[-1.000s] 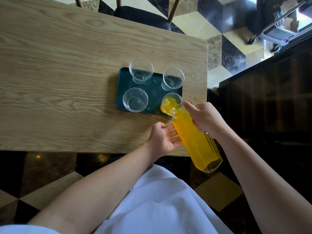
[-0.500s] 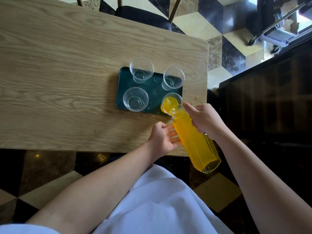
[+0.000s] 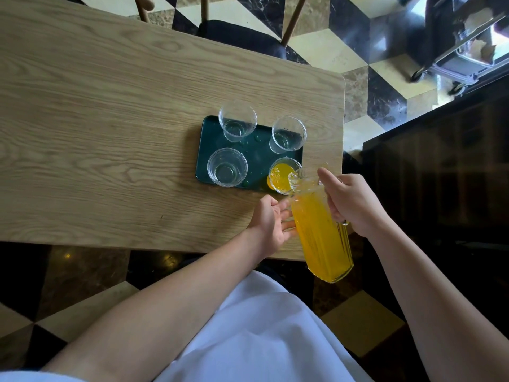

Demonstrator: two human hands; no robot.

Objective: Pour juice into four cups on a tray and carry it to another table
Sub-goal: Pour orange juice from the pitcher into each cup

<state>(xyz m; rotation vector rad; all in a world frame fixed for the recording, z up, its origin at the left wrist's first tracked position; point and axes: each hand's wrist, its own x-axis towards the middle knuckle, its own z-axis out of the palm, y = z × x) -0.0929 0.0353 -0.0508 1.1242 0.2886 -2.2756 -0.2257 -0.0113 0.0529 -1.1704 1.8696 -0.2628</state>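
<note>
Three empty cups point(image 3: 227, 167) wait on the tray point(image 3: 202, 150), beyond the left hand point(image 3: 271, 222), whose spread fingers steady the pitcher point(image 3: 321, 230) from the side; the right hand point(image 3: 351, 204) wraps its handle, tipping the spout over the part-filled cup point(image 3: 283, 175) just ahead

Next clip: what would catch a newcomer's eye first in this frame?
The bright orange juice: a ribbed glass pitcher tilted over the near-right cup on the dark green tray, gripped by the right hand and steadied by the left hand. The other three clear cups look empty.
</note>
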